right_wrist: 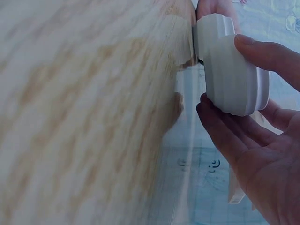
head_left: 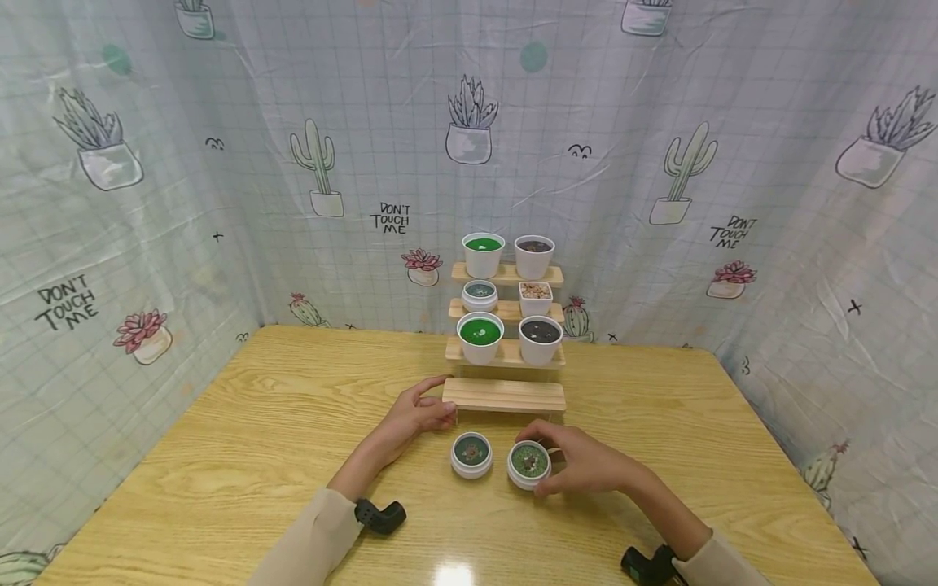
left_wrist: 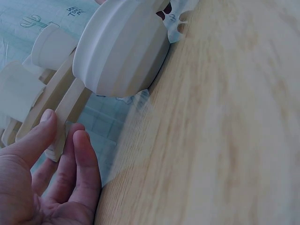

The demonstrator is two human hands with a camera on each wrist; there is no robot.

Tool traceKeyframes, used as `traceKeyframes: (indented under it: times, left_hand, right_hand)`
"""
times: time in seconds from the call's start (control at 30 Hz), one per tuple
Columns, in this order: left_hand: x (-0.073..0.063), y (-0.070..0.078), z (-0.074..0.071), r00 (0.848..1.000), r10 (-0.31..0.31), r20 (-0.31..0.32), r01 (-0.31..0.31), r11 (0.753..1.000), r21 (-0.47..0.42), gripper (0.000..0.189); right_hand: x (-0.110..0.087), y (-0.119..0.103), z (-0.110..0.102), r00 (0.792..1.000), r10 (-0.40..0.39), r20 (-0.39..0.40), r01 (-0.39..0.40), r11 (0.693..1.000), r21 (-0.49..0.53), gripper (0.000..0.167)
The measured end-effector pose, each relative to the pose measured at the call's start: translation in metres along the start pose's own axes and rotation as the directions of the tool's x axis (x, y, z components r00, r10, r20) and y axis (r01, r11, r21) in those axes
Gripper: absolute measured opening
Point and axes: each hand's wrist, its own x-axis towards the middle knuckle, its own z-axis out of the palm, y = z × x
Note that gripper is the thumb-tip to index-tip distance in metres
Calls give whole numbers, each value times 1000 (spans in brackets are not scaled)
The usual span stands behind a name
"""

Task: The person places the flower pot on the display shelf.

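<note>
My left hand (head_left: 414, 417) pinches the left end of the bottom wooden step (head_left: 504, 395) of a tiered display stand; the left wrist view shows the thumb on one face and fingertips on the other. With thumb and fingers curled round its sides, my right hand (head_left: 586, 460) holds a small round white pot (head_left: 528, 465) with a speckled green top. Ridges ring the pot's wall (right_wrist: 232, 77) in the right wrist view. Left of it, between both hands, stands a similar white pot (head_left: 471, 455) with a dark green top, large in the left wrist view (left_wrist: 123, 47).
Higher steps bear two green-topped cups (head_left: 482, 256) (head_left: 479, 338), two dark-topped cups (head_left: 534, 257) (head_left: 540, 340), a round grey-topped pot (head_left: 479, 295) and a square pot of pebbles (head_left: 536, 299). A cactus-print curtain (head_left: 410, 98) surrounds the wooden table (head_left: 308, 391).
</note>
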Motion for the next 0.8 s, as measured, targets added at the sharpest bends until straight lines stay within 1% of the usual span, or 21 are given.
traceKeyframes:
  times: [0.23,0.6,0.8]
  left_hand:
    - [-2,1,1,1000,-5,-5,5,1000,-5,77]
    - [-3,1,0,1000,-10,-16,10,1000,2,77]
    - [-2,1,0,1000,-4,-9,4,1000,-5,77]
  right_hand:
    - [-1,-5,-1,1000,-4,3,4,1000,20,61]
    - [-1,-7,-5,1000,-16,1,16,1000,19,63]
    - [-1,-9,-7,1000,-9,6,8,999,37,61]
